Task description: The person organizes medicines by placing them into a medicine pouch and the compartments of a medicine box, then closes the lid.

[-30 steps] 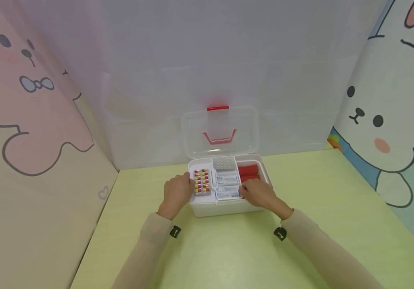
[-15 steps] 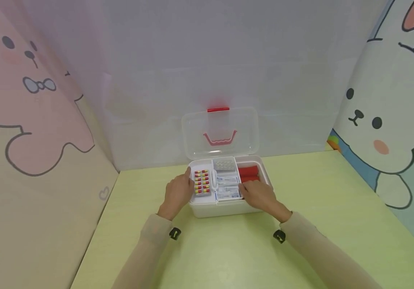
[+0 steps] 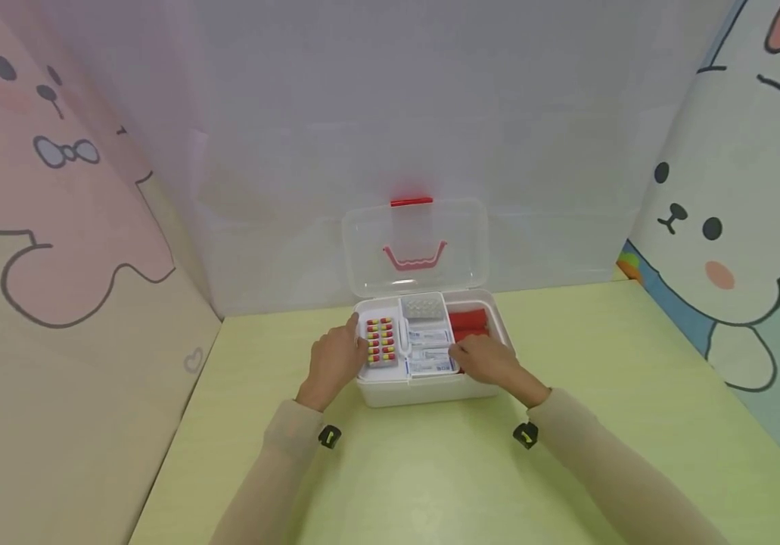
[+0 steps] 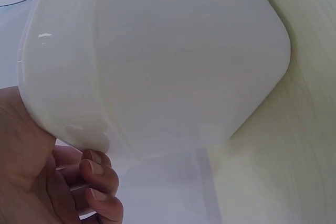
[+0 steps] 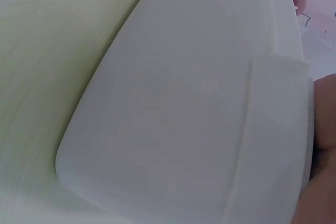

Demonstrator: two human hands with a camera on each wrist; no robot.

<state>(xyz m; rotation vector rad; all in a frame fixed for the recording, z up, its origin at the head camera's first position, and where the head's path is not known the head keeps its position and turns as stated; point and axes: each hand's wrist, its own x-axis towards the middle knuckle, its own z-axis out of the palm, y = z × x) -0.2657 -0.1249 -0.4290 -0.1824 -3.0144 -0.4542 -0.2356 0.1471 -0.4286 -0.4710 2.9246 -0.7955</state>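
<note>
A white medicine box (image 3: 403, 393) stands on the table, its clear lid (image 3: 369, 227) raised at the back. Inside, a white tray (image 3: 379, 309) fills the left and middle. On the tray lie a blister pack of red and yellow capsules (image 3: 380, 342), a second, clear-looking blister pack (image 3: 424, 307) and white packets with blue print (image 3: 430, 363). My left hand (image 3: 337, 359) grips the box's left rim; curled fingers (image 4: 102, 174) show beneath it in the left wrist view. My right hand (image 3: 492, 359) pinches the tray's right edge; its fingertips are partly hidden.
Red rolled items (image 3: 467, 319) lie in the box's right section, beside the tray. A red handle (image 3: 413, 261) shows at the lid. The pale table (image 3: 417, 484) extends around the box, with a white backdrop (image 3: 281, 227) behind and cartoon-printed panels at both sides.
The left thumb reaches slightly farther along the box's rim than a second ago. Both hands otherwise keep their places, and the box and tray look almost unmoved.
</note>
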